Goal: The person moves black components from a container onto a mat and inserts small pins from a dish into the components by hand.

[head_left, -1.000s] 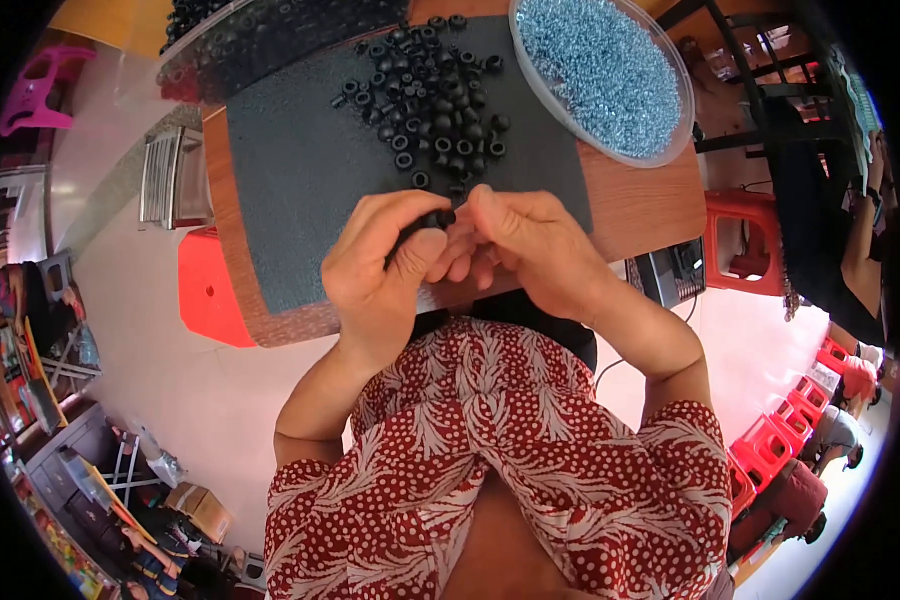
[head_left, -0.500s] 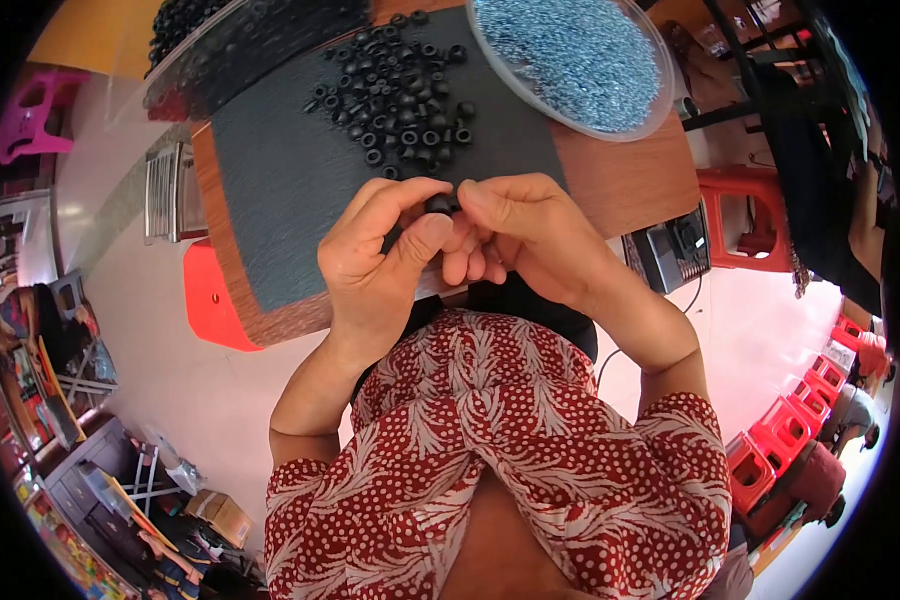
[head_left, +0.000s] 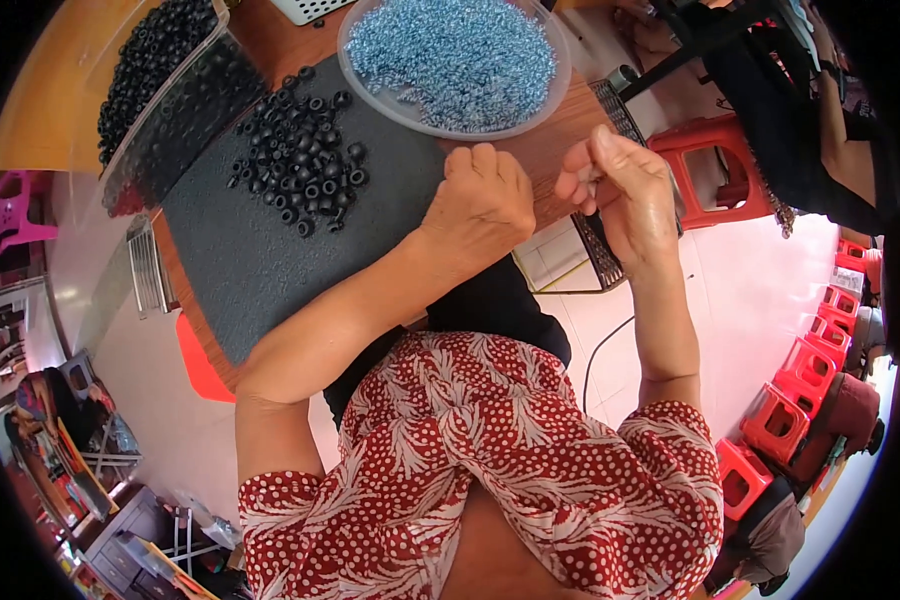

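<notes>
My left hand (head_left: 478,205) is closed, back upward, over the right part of the table, just below a round clear tub (head_left: 562,85) of small, shiny, light-blue pieces (head_left: 455,60). Its fingertips are hidden, so what it grips cannot be seen. To the right of it, past the table's edge, my right hand (head_left: 630,195) is raised with its fingers curled toward the thumb. Something small and pale shows between those fingers, too small to name. A heap of small black ring-like rubber pieces (head_left: 305,160) lies on a dark grey mat (head_left: 240,250), left of both hands.
A clear bin (head_left: 185,110) full of black pieces stands at the table's far left. A white perforated basket (head_left: 310,8) sits at the back. Red stools (head_left: 715,170) stand on the right, a pink stool (head_left: 15,212) far left. A dark-clothed person (head_left: 785,130) is at the upper right.
My hands, together over the mat's near edge around a black piece, have come apart and moved right. The left turned back upward; the right rose past the table edge. The view has shifted right.
</notes>
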`<state>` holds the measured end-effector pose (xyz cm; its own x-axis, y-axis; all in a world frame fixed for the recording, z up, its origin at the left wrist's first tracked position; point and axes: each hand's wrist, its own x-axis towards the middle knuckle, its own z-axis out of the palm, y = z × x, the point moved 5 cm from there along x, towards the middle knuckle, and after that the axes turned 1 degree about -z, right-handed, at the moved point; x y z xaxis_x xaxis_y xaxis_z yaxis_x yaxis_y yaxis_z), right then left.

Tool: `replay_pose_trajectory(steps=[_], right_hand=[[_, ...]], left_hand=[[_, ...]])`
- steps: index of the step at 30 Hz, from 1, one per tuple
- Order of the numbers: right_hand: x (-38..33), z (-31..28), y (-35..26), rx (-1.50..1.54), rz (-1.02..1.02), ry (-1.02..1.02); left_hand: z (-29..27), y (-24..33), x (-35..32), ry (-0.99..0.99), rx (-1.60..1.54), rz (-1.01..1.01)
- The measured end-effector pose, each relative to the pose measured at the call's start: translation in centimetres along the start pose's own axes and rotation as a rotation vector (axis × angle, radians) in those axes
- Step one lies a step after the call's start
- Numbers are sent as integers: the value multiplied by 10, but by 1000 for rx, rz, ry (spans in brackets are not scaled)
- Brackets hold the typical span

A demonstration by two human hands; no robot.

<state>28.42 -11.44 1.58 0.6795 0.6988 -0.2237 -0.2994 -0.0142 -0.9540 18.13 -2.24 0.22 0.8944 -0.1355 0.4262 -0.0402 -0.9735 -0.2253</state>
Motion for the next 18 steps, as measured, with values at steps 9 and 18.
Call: replay_pose_trajectory(steps=[9,18], right_hand=[[8,4,9,-12,-88,-11],[21,10,4,-56,-211,4]], left_hand=[[18,17,-5,98,-26,131],[12,22,-5,56,41,156]])
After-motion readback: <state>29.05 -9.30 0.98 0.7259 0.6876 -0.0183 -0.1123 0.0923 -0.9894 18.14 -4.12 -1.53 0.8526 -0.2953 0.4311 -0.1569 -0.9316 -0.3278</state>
